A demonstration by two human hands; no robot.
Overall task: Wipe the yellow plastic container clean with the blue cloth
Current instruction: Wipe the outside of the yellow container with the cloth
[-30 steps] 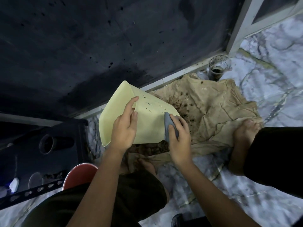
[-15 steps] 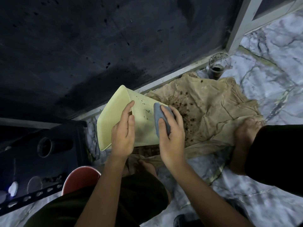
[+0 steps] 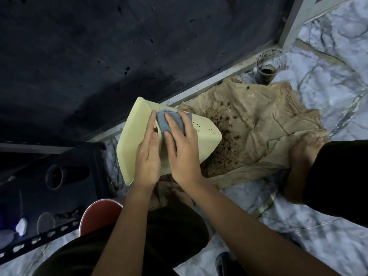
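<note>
The pale yellow plastic container (image 3: 205, 134) is held tilted above the floor, its open mouth facing left and its bottom end pointing right. Small dark specks dot its outer side. My left hand (image 3: 148, 156) grips it at the rim, fingers lying along the side. My right hand (image 3: 182, 145) presses the blue cloth (image 3: 166, 123) flat against the container's outer side, close to the rim and right beside my left fingers. Most of the cloth is hidden under my fingers.
A crumpled brown paper sheet (image 3: 258, 132) strewn with dark crumbs lies on the marble floor (image 3: 328, 86) under the container. A dirty clear plastic cup (image 3: 267, 66) stands at the wall. A red stool (image 3: 97, 214) and a dark shelf unit (image 3: 59, 176) are on the left. My bare feet rest on the paper.
My right hand has slid the blue cloth leftward along the container's side, from the bottom end to near the rim. The container has tipped a little more upright.
</note>
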